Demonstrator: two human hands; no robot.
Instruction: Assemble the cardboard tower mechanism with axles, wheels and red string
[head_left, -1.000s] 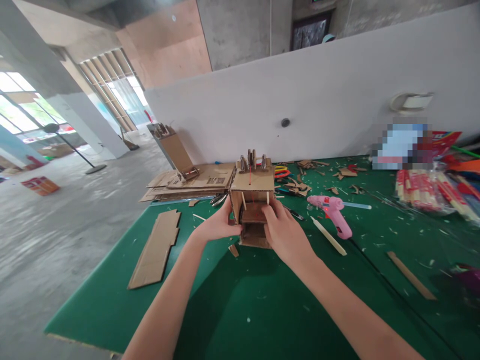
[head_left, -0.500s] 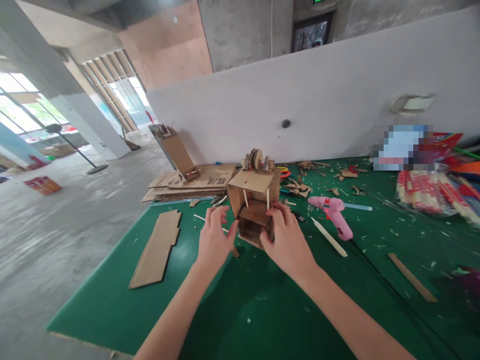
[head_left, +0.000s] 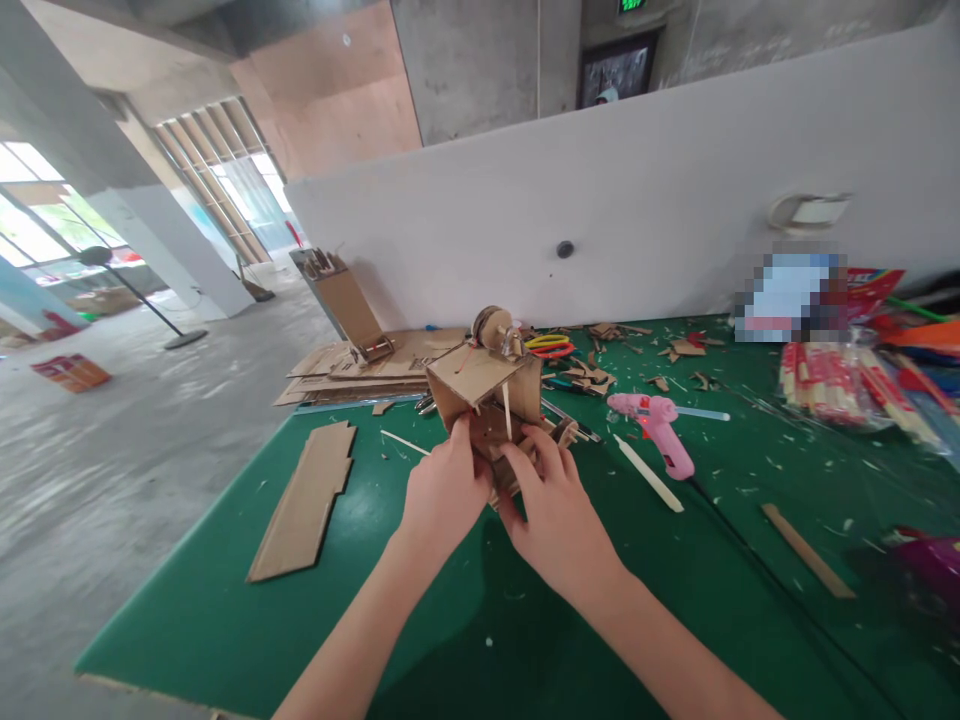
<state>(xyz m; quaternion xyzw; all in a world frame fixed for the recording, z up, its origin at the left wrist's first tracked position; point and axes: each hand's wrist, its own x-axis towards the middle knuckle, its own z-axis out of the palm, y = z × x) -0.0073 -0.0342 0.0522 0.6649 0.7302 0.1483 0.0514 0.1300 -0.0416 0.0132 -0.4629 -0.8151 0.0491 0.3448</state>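
Note:
A small cardboard model (head_left: 469, 373) stands turned at an angle on the green table, with round discs (head_left: 491, 328) on its roof and a pale stick (head_left: 507, 411) upright at its open front. My left hand (head_left: 448, 487) is closed on its left side, the fingertips partly hidden by the cardboard. On the right, my right hand (head_left: 555, 500) grips its lower front edge with bent fingers. A small wheel-like part (head_left: 564, 432) juts out beside the right fingers. The inside of the model is mostly covered by both hands.
A pink glue gun (head_left: 660, 425) with a black cord lies to the right, near a white stick (head_left: 649, 474). At left rests a flat cardboard piece (head_left: 304, 500). Stacked cardboard (head_left: 360, 378), orange-handled scissors (head_left: 551, 346), scraps (head_left: 592, 378) and bundled sticks (head_left: 821, 385) lie farther back.
My left hand has moved right and closed on the model's side, where it was apart before. The model has turned, and its wheel-like part now shows at the right.

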